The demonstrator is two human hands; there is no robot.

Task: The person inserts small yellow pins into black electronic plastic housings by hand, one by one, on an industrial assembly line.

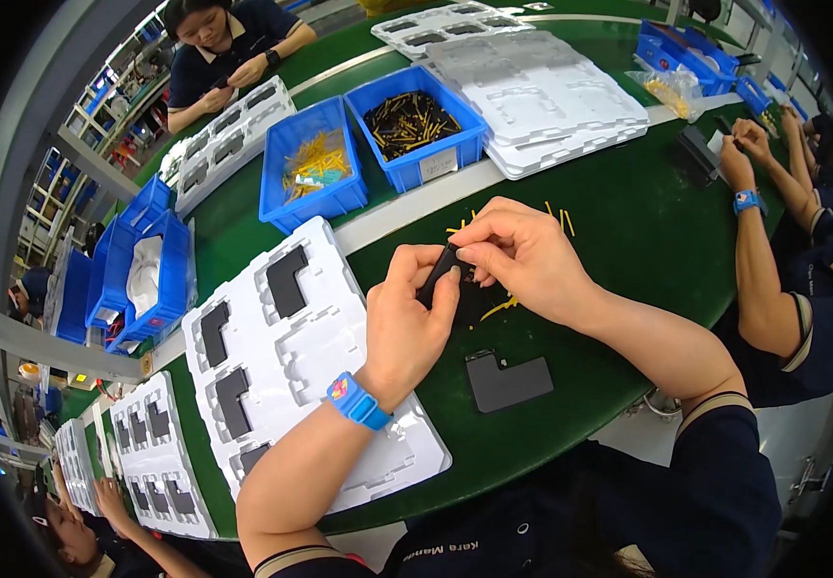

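Observation:
In front of me my left hand is closed around a black part, seen nearly edge-on and tilted. At the upper end of that part, the thumb and fingertips of my right hand are pinched together; anything between them is too small or hidden to make out. Thin yellow strips and small dark pieces lie on the green table behind and beneath my hands, partly covered by them. Nearer to me, a black L-shaped part rests flat on the table.
Under my left forearm lies a white molded tray with several black L-shaped parts. Two blue bins, one with yellow strips and one with dark and yellow pieces, stand beyond. White trays are stacked behind. Co-workers' hands work around the table.

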